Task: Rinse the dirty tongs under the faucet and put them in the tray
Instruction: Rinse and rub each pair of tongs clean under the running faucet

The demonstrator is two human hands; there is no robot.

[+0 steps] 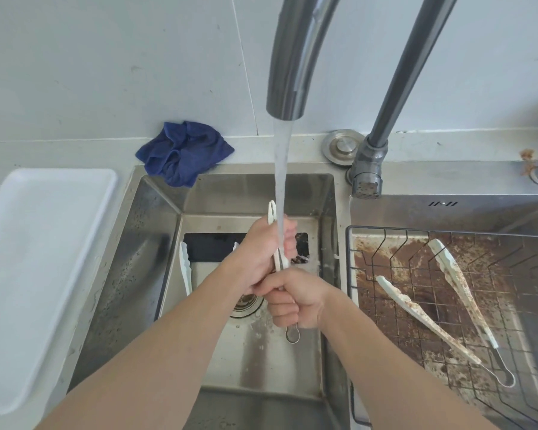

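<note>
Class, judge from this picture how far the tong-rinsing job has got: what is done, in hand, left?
Done: nothing shows in the white tray. In hand: left hand and right hand grip one pair of tongs under the running faucet. Left: dirty tongs in the wire rack, another piece in the sink.

Both hands on one pair of white plastic tongs (277,246) under the stream from the curved steel faucet (292,57). Left hand (266,252) grips the upper arms, right hand (292,297) grips the handle end; wire loop hangs below it. Second white tongs (185,268) lie in the stainless sink (156,243). Dirty brown-stained tongs (441,308) sit on the wire rack (385,243) at right. White rectangular plastic tray (44,274) on tabletop at left. Crumpled blue cloth (184,152) behind sink.
</note>
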